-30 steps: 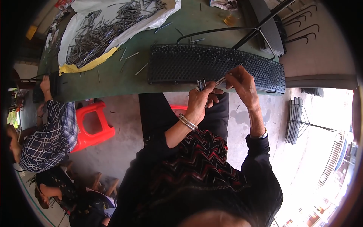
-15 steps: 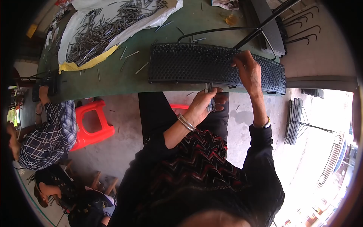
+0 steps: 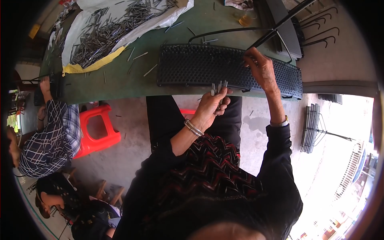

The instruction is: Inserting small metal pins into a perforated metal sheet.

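A long black perforated panel with a braced black pole, like a wide broom head, lies along the near edge of the green table. In my left hand I grip a small bunch of thin grey metal strips, their ends sticking up just in front of the panel. My right hand is over the panel's right half, close to the foot of the pole. Its fingers are bent together in a pinch; whatever is between them cannot be made out.
A white sheet with a yellow edge bears a heap of similar strips; several lie loose on the table. Grey panels and a glass of amber liquid are at the back right. Left: a red stool and a co-worker.
My left hand has turned and the strips now fan upward. My right hand has shifted slightly up and left over the panel. The co-worker's hand at the left has moved up.
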Tool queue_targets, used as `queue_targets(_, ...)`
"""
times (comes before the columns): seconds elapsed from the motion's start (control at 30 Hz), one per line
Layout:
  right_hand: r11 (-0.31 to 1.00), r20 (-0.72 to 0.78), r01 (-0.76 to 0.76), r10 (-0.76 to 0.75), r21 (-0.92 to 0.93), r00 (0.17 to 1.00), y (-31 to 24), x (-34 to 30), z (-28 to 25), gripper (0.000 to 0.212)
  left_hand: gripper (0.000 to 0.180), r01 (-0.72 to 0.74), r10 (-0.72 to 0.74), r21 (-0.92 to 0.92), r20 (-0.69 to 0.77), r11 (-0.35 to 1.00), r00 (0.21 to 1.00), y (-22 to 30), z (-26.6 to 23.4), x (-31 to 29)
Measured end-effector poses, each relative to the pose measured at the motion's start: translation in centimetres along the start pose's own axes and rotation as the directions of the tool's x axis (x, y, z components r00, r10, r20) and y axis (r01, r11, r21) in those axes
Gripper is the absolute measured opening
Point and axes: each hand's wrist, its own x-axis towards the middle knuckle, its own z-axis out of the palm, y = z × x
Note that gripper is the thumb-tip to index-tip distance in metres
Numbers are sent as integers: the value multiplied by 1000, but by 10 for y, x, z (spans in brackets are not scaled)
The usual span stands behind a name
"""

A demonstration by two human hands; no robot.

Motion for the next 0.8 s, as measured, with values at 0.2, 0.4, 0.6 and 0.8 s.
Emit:
queue_targets(0.2,953,-8,183,-191,-242,982,5,-6,4,15,34,-40,41,23,-12,999,999,3,3,-4)
queue_targets(0.4,949,-70,94,-120,-302,990,-16,-21,9,18,34,-61,63,102,-16,993,998,8,8,-10)
queue_targets(0.6,881,282,-322,230,345,931,-46,-51,11,24,31,-81,82,168,6,982,997,9,11,-14)
queue_targets(0.8,775,443,-551,395,310,805,-53,-54,4,23,26,-123,102,233,100,965,990,8,12,-15)
